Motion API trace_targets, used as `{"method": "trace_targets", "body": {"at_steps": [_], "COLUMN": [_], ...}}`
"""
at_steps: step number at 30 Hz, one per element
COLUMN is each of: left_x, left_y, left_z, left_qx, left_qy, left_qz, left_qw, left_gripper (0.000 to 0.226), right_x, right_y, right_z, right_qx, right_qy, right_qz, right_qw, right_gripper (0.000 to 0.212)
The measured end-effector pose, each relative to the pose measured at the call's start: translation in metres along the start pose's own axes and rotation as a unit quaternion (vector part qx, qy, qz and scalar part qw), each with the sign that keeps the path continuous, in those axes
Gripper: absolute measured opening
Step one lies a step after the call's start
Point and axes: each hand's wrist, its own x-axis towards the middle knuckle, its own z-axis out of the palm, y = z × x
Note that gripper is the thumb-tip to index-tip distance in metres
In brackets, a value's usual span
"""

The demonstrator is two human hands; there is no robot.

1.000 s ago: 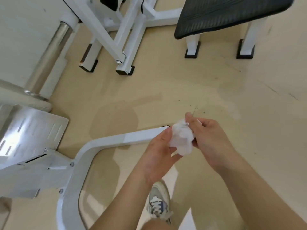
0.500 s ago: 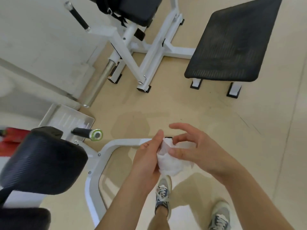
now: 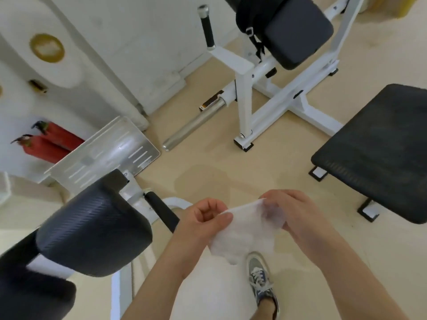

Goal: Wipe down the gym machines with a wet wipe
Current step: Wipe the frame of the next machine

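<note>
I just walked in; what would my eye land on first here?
Low in the middle, the left hand and right hand pinch a white wet wipe spread between them. A big black pad bulges at lower left, and two red fire extinguishers show at far left.

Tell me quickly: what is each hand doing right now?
Left hand: closed, pinching one top corner of the wet wipe.
Right hand: closed, pinching the opposite top corner of the wet wipe.
</note>
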Motion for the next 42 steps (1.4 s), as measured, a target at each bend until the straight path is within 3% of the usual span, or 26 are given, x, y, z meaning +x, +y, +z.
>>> {"method": "trace_targets", "body": {"at_steps": [3,7,9,11,13,15,17,18,20,21,23,26,30,36,42], "left_x": [0.031,0.066,0.08,0.093,0.104,0.116,0.129,0.137,0.157,0.169,0.197,0.239,0.283,0.323,0.392], "left_y": [0.014,0.041,0.053,0.062,0.068,0.073,0.077,0.078,0.083,0.084,0.089,0.088,0.091,0.095,0.065], "left_z": [-0.026,-0.037,-0.039,-0.046,-0.054,-0.063,-0.07,-0.072,-0.072,-0.071,-0.065,-0.058,-0.082,-0.169,-0.261], "left_qx": [-0.094,-0.13,-0.142,-0.175,-0.211,-0.278,-0.317,-0.319,-0.298,-0.286,-0.244,-0.074,0.004,0.052,0.159], "left_qy": [0.108,0.183,0.199,0.204,0.181,0.148,0.149,0.172,0.255,0.303,0.386,0.483,0.553,0.598,0.527], "left_qz": [-0.025,-0.042,-0.049,-0.064,-0.077,-0.067,-0.05,-0.044,-0.041,-0.039,-0.031,-0.03,-0.014,-0.042,-0.043], "left_qw": [0.989,0.974,0.969,0.961,0.958,0.947,0.935,0.931,0.919,0.908,0.889,0.872,0.833,0.799,0.833], "left_gripper": [0.014,0.026,0.037,0.034,0.026,0.033,0.045,0.046,0.038,0.03,0.02,0.016,0.012,0.018,0.015], "right_x": [0.046,0.095,0.113,0.13,0.15,0.174,0.198,0.212,0.244,0.261,0.294,0.33,0.369,0.405,0.457], "right_y": [-0.034,-0.063,-0.073,-0.084,-0.093,-0.106,-0.122,-0.129,-0.141,-0.145,-0.153,-0.158,-0.163,-0.133,-0.073], "right_z": [0.017,0.04,0.049,0.057,0.061,0.061,0.057,0.054,0.049,0.049,0.053,0.06,0.078,0.127,0.195], "right_qx": [-0.046,-0.076,-0.107,-0.148,-0.154,-0.149,-0.124,-0.105,-0.127,-0.169,-0.254,-0.324,-0.318,-0.288,-0.294], "right_qy": [-0.063,-0.033,-0.001,0.014,0.016,0.002,-0.051,-0.09,-0.146,-0.158,-0.16,-0.141,-0.162,-0.25,-0.247], "right_qz": [-0.002,0.007,0.006,-0.001,-0.007,-0.009,0.009,0.022,0.023,0.011,-0.031,-0.087,-0.107,-0.019,0.059], "right_qw": [0.997,0.997,0.994,0.989,0.988,0.989,0.991,0.99,0.981,0.973,0.953,0.931,0.928,0.924,0.922], "right_gripper": [0.024,0.031,0.044,0.053,0.058,0.065,0.06,0.048,0.024,0.023,0.03,0.037,0.034,0.027,0.018]}}
